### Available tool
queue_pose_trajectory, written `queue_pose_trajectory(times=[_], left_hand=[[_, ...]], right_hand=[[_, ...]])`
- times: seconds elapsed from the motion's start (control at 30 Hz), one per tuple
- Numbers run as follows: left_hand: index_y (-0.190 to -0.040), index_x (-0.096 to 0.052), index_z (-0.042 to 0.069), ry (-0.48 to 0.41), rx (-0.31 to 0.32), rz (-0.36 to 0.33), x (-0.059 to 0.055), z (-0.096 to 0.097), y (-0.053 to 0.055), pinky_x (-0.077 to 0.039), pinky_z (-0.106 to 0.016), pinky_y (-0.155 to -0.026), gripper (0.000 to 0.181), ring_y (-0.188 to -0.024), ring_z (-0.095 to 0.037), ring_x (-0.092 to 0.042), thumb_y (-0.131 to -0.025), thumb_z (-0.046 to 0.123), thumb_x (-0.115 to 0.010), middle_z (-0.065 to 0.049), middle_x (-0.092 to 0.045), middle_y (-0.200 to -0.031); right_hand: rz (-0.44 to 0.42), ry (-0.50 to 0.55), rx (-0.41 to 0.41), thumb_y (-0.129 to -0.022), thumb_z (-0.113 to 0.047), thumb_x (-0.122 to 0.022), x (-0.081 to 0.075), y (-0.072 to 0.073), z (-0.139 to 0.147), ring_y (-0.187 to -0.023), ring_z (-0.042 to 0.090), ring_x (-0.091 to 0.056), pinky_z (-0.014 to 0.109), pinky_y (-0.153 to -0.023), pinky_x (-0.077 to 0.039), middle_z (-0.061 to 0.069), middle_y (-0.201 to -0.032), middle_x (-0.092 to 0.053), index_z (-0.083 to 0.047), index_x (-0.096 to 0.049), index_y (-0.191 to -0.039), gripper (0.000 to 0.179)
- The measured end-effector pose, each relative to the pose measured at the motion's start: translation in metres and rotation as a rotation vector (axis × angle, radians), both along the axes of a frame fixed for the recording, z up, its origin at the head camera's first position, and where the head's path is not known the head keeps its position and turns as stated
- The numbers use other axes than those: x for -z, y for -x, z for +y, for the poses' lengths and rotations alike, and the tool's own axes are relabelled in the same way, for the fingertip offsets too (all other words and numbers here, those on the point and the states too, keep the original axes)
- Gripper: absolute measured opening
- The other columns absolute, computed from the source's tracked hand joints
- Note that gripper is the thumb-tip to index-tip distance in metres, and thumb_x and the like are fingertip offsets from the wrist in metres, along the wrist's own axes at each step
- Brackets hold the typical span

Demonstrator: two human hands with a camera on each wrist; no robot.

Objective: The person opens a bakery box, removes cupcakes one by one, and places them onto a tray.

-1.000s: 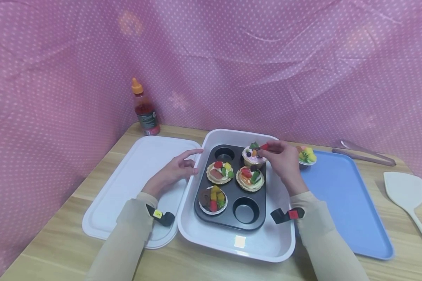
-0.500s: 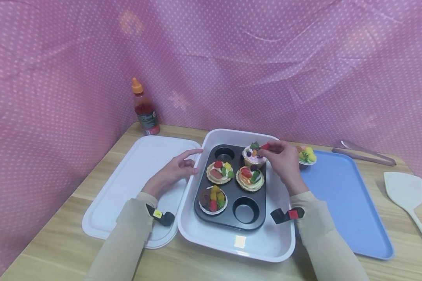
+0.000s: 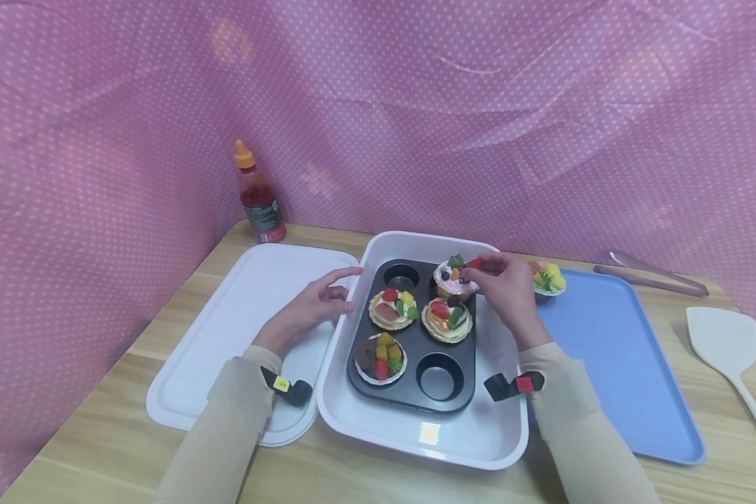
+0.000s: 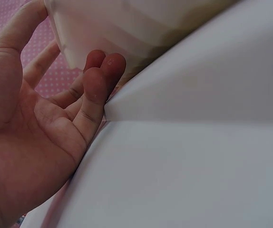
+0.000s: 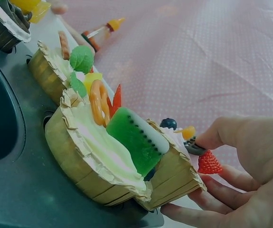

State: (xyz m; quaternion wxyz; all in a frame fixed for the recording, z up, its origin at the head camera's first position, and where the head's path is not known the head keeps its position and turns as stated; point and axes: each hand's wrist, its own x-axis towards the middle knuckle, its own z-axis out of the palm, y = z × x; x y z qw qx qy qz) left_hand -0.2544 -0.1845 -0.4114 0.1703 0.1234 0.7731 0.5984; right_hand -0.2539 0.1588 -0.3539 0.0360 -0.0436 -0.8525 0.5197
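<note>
My right hand (image 3: 509,290) pinches a fruit tart (image 3: 451,278) with pink cream, blueberries and a strawberry. In the right wrist view, the thumb lies over its topping and fingers are at its pleated side; the tart sits tilted at the far right cup of the dark muffin pan (image 3: 365,350). Next to it is a tart (image 5: 91,161) with a green slice and a pretzel. A cream tart (image 3: 393,310) and a chocolate fruit tart (image 3: 381,359) fill two left cups. My left hand (image 3: 311,308) rests with relaxed fingers against the left wall of the white tub (image 3: 346,392).
The pan lies inside the tub. A white lid or tray (image 3: 227,336) is at left, with a sauce bottle (image 3: 262,203) behind it. To the right are a blue tray (image 3: 624,371), another fruit tart (image 3: 549,278), tongs (image 3: 655,280) and a white spatula (image 3: 724,343).
</note>
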Motion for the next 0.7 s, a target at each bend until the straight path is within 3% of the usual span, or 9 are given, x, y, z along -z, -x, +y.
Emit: queue_pose_trajectory(times=[0.2, 0.47, 0.7], left_hand=[[-0.152, -0.041, 0.034, 0.006, 0.001, 0.0, 0.0008, 0.0001, 0.0027, -0.047, -0.035, -0.087, 0.068, -0.105, -0.026, -0.06, -0.092, 0.019, -0.07, -0.013, -0.064, -0.116], [-0.152, -0.041, 0.034, -0.003, 0.006, -0.001, -0.0017, 0.0003, 0.0009, -0.047, -0.033, -0.086, 0.067, -0.1, -0.024, -0.06, -0.093, 0.019, -0.07, -0.011, -0.064, -0.112], [-0.151, -0.041, 0.038, 0.03, -0.017, -0.023, -0.0024, 0.0018, 0.0019, -0.044, -0.039, -0.092, 0.067, -0.108, -0.027, -0.059, -0.093, 0.023, -0.071, -0.013, -0.064, -0.118]], right_hand=[[-0.003, -0.01, -0.026, -0.093, -0.019, -0.072, -0.0015, 0.0007, 0.0014, -0.111, 0.029, -0.066, 0.02, -0.078, -0.056, 0.019, -0.126, -0.065, -0.001, -0.058, -0.134, 0.047], [-0.004, -0.036, -0.086, -0.092, -0.022, -0.073, 0.0003, 0.0022, 0.0019, -0.121, 0.034, -0.062, 0.045, -0.098, -0.054, 0.02, -0.131, -0.062, -0.002, -0.06, -0.133, 0.048], [-0.059, -0.048, -0.141, -0.097, -0.025, -0.066, -0.0012, 0.0029, 0.0007, -0.129, 0.039, -0.056, 0.05, -0.1, -0.052, 0.022, -0.144, -0.052, -0.003, -0.05, -0.143, 0.054]])
